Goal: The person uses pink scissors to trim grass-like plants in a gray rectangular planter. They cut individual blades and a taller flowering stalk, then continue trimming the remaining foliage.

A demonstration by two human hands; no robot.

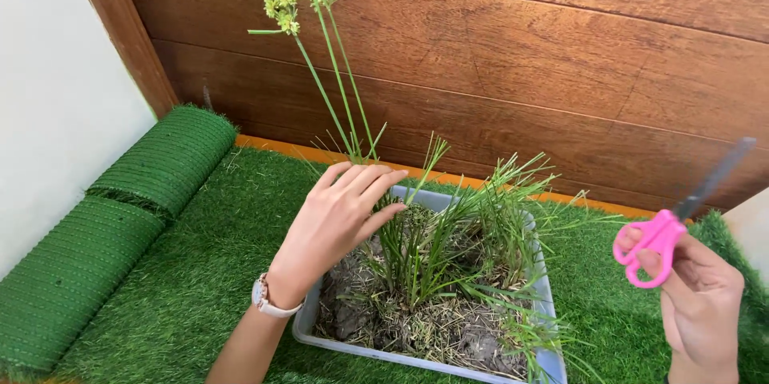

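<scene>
Left hand (340,220) is up at the back left corner of the tray, fingers loosely spread and gently curved, brushing the base of the tall green stalks (332,72). It grips nothing; the fingertips just rest against the stems where they rise from the soil. Those stalks climb high, topped with pale yellow-green flower clusters (282,1) against the brown wooden wall (561,56).

Over on the right, the right hand (697,304) is closed around the pink-handled scissors (661,240), fingers through the loops, blades pointing up and away and looking shut, well apart from the plant. The blade tip is blurred, so the exact gap is hard to call.

Between the hands sits the pale grey plastic tray (308,328), full of dry clumped soil and dense tufts of grass (448,248), some blades spilling past the rim. It rests on green artificial turf (200,272), with a rolled length of the same turf (104,224) along the left by the white wall.

To work this well, I'd judge the left hand should gather the wanted stems into a firm bunch and hold them taut, keeping the fingers clear above the cutting line. The scissors would best come in low and level, blades opened before they meet the stems, so neighbouring grass isn't caught.
</scene>
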